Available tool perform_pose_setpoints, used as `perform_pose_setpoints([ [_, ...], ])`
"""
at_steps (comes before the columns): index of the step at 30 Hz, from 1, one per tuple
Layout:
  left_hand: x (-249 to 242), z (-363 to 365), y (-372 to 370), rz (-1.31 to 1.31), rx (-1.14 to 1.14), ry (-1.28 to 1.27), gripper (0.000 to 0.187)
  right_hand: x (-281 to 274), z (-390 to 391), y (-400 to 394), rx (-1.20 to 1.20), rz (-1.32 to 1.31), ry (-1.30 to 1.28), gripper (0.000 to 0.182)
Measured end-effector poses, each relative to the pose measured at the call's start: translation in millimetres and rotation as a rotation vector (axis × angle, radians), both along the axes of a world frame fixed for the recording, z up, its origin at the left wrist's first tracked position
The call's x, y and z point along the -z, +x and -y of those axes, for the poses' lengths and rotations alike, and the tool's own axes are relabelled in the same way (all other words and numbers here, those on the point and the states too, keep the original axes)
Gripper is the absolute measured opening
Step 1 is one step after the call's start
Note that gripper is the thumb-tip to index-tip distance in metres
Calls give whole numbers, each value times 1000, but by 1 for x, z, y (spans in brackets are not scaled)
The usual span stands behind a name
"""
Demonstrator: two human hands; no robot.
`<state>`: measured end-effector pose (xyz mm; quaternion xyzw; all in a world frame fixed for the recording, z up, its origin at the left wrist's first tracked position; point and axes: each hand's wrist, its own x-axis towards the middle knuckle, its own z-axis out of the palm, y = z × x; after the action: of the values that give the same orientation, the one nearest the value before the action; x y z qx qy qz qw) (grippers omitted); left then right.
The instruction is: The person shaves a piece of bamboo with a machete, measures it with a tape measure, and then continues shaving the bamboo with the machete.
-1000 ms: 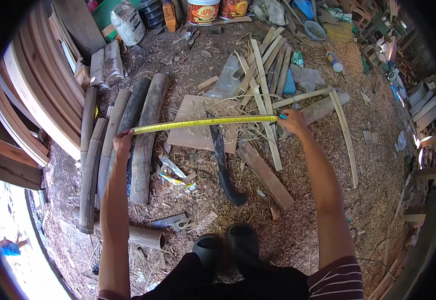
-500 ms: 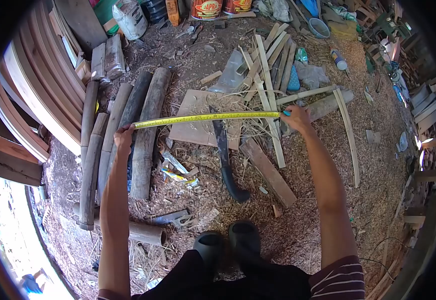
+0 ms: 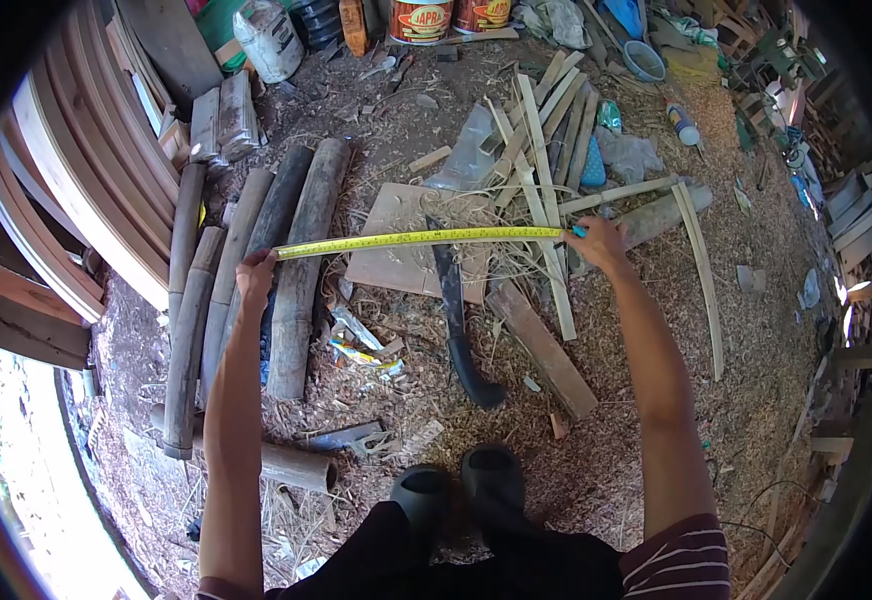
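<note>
A yellow tape measure [image 3: 416,238] is stretched sideways in front of me, its blade bowing slightly upward. My left hand [image 3: 255,272] pinches the blade's left end, over the bamboo poles [image 3: 306,270]. At the other end, my right hand [image 3: 601,243] is closed around the tape's case, of which a small blue part shows between the fingers. Beneath the blade lie a machete [image 3: 451,300] with a black handle and a flat brown board [image 3: 386,265] strewn with thin shavings. Split bamboo strips [image 3: 541,180] are piled beside my right hand.
Several bamboo poles lie at the left, next to curved planks [image 3: 86,150]. A wooden block [image 3: 541,350] rests right of the machete. Paint buckets [image 3: 419,20] and a white container [image 3: 268,42] stand at the back. Wood shavings cover the ground around my shoes [image 3: 493,480].
The view has shifted slightly, so the ground things sit a little lower and to the right. Both hands keep hold of the stretched tape at about the same length.
</note>
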<state>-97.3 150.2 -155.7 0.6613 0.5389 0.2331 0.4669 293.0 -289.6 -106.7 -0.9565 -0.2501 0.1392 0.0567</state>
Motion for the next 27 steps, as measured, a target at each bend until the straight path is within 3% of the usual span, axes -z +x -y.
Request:
perform_pose_setpoints([
  [22, -11, 6, 4, -75, 41, 85, 23, -17, -12, -8, 72, -43, -74, 67],
  [25, -2, 1, 2, -65, 43, 102, 22, -8, -9, -9, 36, 71, -28, 58],
  [27, 0, -1, 3, -60, 47, 116, 22, -12, -8, -8, 52, 33, -22, 62],
])
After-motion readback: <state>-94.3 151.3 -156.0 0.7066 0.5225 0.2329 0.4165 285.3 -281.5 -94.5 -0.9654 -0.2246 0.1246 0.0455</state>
